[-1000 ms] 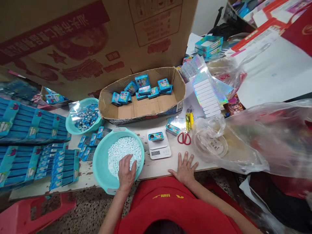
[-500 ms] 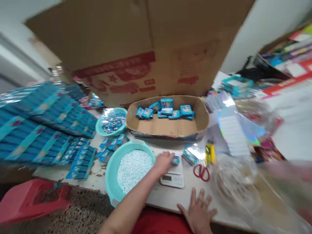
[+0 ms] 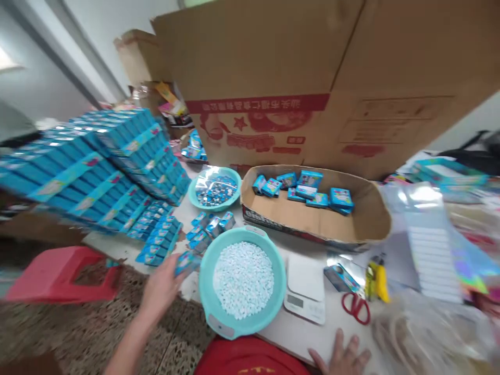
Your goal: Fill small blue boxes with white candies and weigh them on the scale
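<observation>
My left hand [image 3: 162,289] is out to the left of the teal bowl [image 3: 207,307] of small white tablets [image 3: 243,278], its fingers closed on a small blue tin [image 3: 186,262]. It hovers near the table's front left edge, close to rows of flat blue packs [image 3: 156,245]. The white kitchen scale [image 3: 305,286] has a bare platform. My right hand [image 3: 341,357] lies flat on the table's front edge, fingers spread, below the scale and the red scissors [image 3: 355,307].
A low cardboard tray [image 3: 312,221] holds several blue tins. A second teal bowl [image 3: 214,190] of shiny pieces sits behind. Stacked blue boxes [image 3: 97,166] fill the left, a big carton [image 3: 312,78] the back. A red stool [image 3: 58,273] stands left; plastic bags [image 3: 429,333] lie right.
My left hand left the tablet bowl, picked the tin off the scale and carried it left past the bowl. The camera view swung left and up. My right hand stayed flat.
</observation>
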Action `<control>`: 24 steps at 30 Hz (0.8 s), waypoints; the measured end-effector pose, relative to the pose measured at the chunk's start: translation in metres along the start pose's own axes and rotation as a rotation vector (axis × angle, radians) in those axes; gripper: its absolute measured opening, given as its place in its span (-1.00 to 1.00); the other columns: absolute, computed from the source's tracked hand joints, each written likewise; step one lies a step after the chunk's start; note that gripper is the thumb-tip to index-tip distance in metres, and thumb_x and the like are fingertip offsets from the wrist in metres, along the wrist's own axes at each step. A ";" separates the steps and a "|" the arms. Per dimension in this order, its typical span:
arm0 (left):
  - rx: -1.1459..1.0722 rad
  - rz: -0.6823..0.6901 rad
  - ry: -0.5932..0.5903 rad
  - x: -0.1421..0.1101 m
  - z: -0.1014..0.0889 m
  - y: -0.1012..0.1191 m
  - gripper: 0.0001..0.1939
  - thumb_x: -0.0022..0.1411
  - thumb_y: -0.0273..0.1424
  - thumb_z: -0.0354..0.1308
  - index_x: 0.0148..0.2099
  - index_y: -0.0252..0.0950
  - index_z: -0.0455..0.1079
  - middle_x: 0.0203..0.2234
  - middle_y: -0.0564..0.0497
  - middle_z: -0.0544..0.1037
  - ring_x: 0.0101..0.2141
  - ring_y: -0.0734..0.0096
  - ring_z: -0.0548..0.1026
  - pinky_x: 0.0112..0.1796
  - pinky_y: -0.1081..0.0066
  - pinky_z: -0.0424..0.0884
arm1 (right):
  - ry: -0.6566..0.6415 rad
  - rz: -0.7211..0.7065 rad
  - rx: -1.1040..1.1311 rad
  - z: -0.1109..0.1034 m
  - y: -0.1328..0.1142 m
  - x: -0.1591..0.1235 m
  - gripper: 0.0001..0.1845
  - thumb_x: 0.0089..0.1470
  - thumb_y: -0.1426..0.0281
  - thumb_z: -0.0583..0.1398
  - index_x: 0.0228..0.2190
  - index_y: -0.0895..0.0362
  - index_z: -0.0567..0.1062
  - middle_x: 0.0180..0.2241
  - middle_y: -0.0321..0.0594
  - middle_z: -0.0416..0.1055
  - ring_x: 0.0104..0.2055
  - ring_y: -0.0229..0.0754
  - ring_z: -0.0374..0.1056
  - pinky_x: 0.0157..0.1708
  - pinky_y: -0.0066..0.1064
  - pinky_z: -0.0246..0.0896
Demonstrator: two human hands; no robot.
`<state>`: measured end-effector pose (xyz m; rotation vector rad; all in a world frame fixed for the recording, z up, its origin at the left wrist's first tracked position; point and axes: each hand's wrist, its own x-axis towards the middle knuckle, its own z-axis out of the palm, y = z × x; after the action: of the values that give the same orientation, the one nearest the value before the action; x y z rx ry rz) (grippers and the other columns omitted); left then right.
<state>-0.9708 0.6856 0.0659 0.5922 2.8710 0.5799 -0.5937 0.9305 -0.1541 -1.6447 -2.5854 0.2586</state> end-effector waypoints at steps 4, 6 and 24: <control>0.188 -0.100 -0.107 0.036 0.057 -0.102 -0.61 0.08 -0.21 -0.03 -0.06 -0.24 0.28 -0.25 -0.13 0.50 -0.28 0.01 0.49 -0.29 0.14 0.41 | -0.232 0.061 -0.118 -0.015 0.002 0.013 0.09 -0.16 -0.26 -0.05 0.13 0.36 0.19 0.23 0.32 -0.12 0.24 0.48 -0.27 0.02 0.35 -0.24; 0.129 -0.053 -0.032 0.053 0.093 -0.120 -0.61 0.10 -0.22 -0.05 -0.05 -0.27 0.27 -0.21 -0.16 0.47 -0.20 0.01 0.46 -0.21 0.11 0.40 | -0.294 0.094 -0.074 -0.029 0.001 0.021 0.03 -0.11 -0.21 -0.05 0.13 0.34 0.18 0.22 0.29 -0.06 0.24 0.41 -0.16 0.04 0.25 -0.13; 0.002 -0.050 -0.188 0.004 0.181 0.045 -0.36 0.18 -0.11 0.04 0.21 -0.35 0.10 0.18 -0.34 0.13 0.14 -0.11 0.17 0.01 -0.02 0.21 | 0.092 0.263 0.519 -0.113 -0.035 0.163 -0.31 -0.34 -0.01 0.25 -0.24 0.25 0.48 -0.44 -0.11 0.39 -0.43 -0.08 0.28 -0.34 -0.19 0.21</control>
<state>-0.9182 0.7869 -0.0811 0.5429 2.7014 0.4860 -0.6775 1.0752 -0.0422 -1.7253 -1.9942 0.7714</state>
